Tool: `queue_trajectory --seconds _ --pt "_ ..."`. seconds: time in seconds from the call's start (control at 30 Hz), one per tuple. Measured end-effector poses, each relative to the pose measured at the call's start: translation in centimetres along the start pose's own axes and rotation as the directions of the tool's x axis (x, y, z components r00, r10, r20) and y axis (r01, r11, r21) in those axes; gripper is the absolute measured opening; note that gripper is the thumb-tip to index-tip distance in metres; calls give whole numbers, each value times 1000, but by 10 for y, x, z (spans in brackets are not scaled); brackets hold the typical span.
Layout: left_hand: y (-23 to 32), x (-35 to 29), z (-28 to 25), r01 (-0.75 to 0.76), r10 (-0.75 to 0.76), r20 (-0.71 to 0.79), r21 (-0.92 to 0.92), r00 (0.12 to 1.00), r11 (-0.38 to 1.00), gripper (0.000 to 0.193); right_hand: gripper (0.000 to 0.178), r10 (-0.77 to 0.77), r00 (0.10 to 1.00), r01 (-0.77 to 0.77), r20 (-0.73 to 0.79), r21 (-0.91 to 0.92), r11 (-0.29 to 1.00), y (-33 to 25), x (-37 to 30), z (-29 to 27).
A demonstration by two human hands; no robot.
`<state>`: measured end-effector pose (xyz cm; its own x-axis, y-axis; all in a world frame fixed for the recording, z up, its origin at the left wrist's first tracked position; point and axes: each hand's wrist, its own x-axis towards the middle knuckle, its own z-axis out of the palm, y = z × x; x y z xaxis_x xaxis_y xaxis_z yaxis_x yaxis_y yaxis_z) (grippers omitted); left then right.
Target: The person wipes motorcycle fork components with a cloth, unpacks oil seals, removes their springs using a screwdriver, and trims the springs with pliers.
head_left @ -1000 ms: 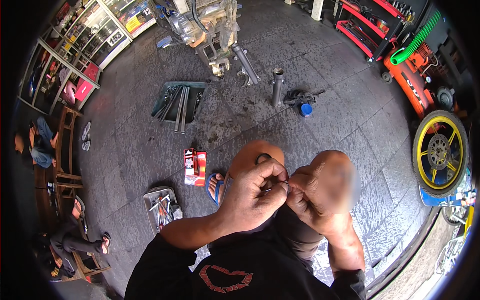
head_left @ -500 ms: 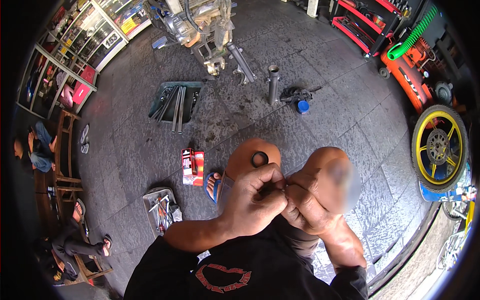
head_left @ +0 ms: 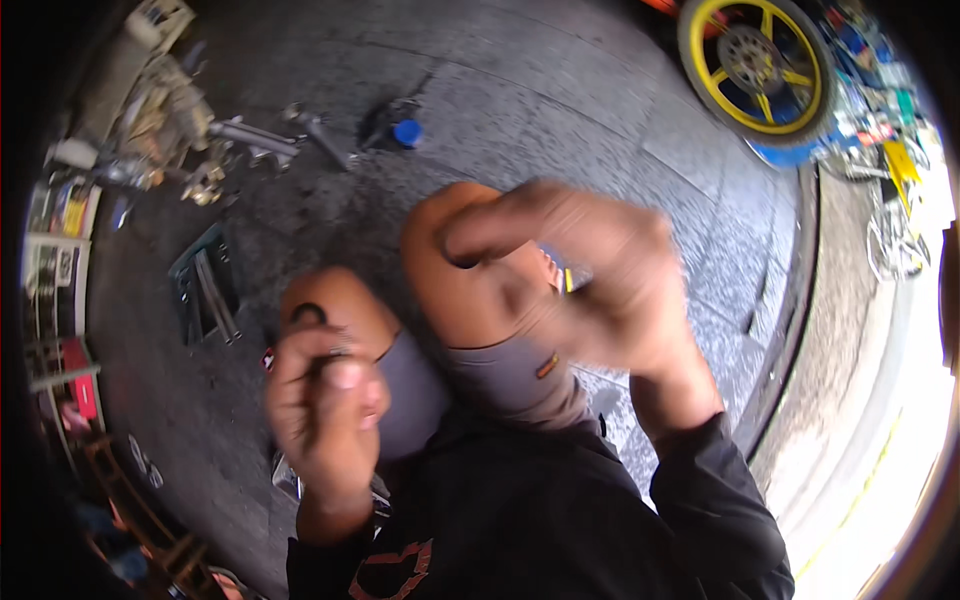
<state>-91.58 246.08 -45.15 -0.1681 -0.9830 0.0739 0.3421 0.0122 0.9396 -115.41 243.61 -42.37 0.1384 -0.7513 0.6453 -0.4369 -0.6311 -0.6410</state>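
Note:
My left hand is raised in front of my left knee, thumb and fingers pinched together. A thin, fine-lined bit shows at its fingertips, too small and blurred to name. Just beyond those fingers a black ring rests against the left knee, its lower part covered by the hand. My right hand is up over the right thigh, smeared by motion. Its fingers and thumb look spread apart, with the knee visible between them, and nothing shows in its grasp.
Metal tubes lie in a dark tray on the left. Grey fork tubes and a blue cap are on the floor ahead. A yellow-rimmed wheel stands far right, near a raised ledge. A wooden bench is at left.
My hands, together before, have separated: the left moved left and the right moved right and up. The view has swung to the right. The black ring still rests on the left knee.

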Motion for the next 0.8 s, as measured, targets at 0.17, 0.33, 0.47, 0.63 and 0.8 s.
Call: queue_trajectory --seconds 0.17,0.33,0.47,0.63,0.8 --pt "-2 9 -5 32 -28 -95 35 995 999 13 9 790 553 -712 -265 342 614 143 -151 -37" --pt "5 18 2 46 -46 9 24 999 999 15 18 888 350 -921 -299 -284 267 227 -349 52" --pt "17 19 -20 -189 205 -174 106 963 976 14 17 975 183 -960 -126 190 205 207 -343 89" --pt "27 21 -90 -331 372 -423 169 826 928 14 26 830 555 -762 -54 367 534 287 -386 40" --pt "-12 -24 -231 30 347 -824 402 449 915 13 28 827 561 -826 7 68 560 338 -311 -1"
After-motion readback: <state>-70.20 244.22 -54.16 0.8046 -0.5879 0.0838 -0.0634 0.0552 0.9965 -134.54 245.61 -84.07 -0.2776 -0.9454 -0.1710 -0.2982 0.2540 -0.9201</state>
